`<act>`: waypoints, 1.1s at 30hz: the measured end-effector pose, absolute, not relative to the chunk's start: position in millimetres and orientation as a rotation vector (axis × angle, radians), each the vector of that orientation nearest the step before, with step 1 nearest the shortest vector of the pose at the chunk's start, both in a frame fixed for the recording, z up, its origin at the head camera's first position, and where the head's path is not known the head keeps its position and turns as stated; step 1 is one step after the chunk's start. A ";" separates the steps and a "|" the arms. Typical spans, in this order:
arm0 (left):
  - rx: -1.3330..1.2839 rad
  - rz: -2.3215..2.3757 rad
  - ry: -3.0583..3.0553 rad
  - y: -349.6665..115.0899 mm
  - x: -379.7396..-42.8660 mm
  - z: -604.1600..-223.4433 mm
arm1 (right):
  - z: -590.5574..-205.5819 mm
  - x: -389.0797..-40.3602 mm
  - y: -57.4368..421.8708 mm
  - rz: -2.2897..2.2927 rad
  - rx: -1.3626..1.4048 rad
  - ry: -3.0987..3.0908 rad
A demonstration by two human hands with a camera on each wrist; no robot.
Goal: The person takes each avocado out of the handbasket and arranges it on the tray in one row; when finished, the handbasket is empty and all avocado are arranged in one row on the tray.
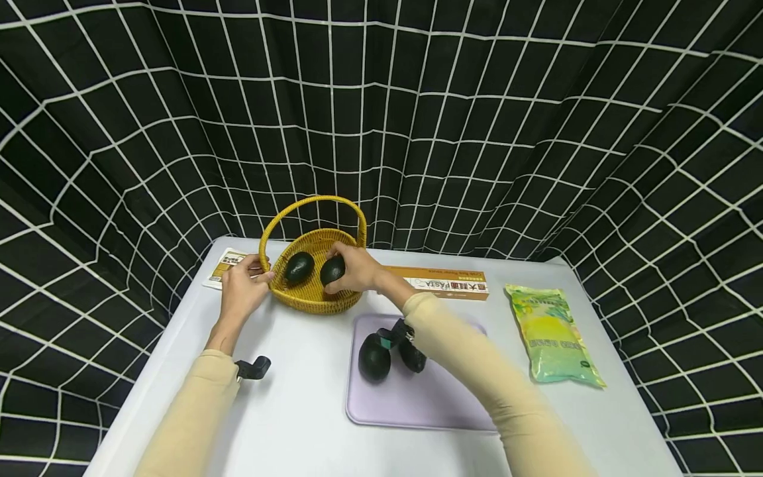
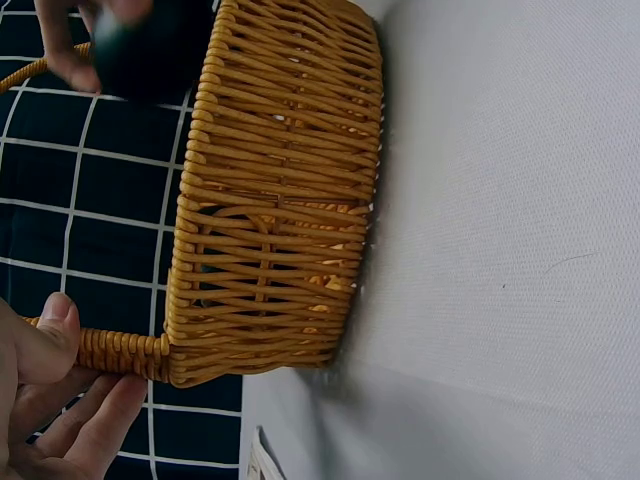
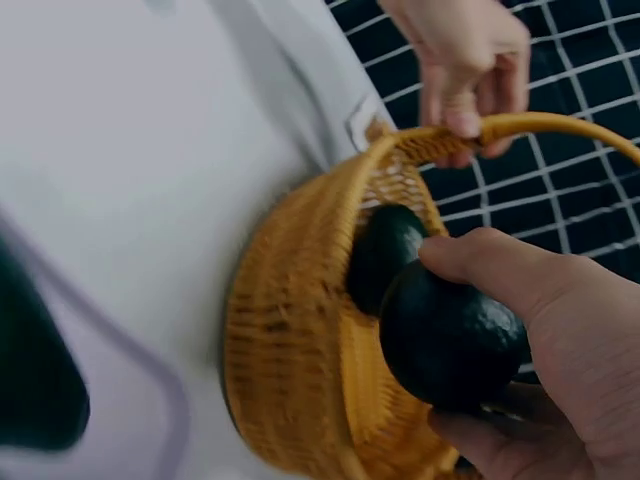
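Observation:
A yellow wicker basket (image 1: 316, 305) with a tall arched handle stands at the back left of the white table. My left hand (image 1: 243, 286) pinches the base of its handle between thumb and fingers, seen closely in the left wrist view. My right hand (image 1: 356, 268) grips a dark avocado (image 3: 452, 335) over the basket's opening, thumb and fingers round its sides. Another avocado (image 1: 299, 267) lies inside the basket on the left. Two more avocados, one large (image 1: 374, 358) and one partly hidden by the right wrist camera (image 1: 412, 355), rest on a lilac tray (image 1: 417, 414).
Behind the tray lies a long orange and white pasta box (image 1: 453, 283). A green and yellow plastic packet (image 1: 554, 334) is on the right side of the table. Partly behind my left hand is a small white and brown packet (image 1: 225, 265). A black gridded curtain (image 1: 381, 119) surrounds the table.

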State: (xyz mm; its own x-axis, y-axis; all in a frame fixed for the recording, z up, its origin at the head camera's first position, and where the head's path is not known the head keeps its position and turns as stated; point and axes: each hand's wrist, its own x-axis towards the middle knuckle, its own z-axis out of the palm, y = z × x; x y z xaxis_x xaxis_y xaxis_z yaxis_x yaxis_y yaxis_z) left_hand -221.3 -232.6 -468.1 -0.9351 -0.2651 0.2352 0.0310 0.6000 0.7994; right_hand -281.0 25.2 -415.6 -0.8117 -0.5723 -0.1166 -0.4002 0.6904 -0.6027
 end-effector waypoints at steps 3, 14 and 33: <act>0.201 -1.259 -2.511 -234.4 -220.0 -467.6 | -403.4 -276.2 45.8 -0.873 -0.741 2.597; 0.206 -1.264 -2.526 -236.5 -217.4 -465.8 | -377.4 -249.7 126.3 -0.863 -0.795 2.725; 0.187 -1.280 -2.531 -234.4 -219.0 -465.1 | -391.4 -176.5 229.0 -0.790 -0.845 2.723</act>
State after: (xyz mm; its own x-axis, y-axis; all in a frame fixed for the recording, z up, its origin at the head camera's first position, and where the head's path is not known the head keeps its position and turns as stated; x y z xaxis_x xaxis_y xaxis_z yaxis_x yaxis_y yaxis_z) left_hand -219.0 -234.4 -465.1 -0.9472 -0.2474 0.2042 0.0178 0.5949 0.8036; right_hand -176.5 229.0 -391.4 -0.8215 -0.5700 -0.0158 -0.4730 0.6966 -0.5395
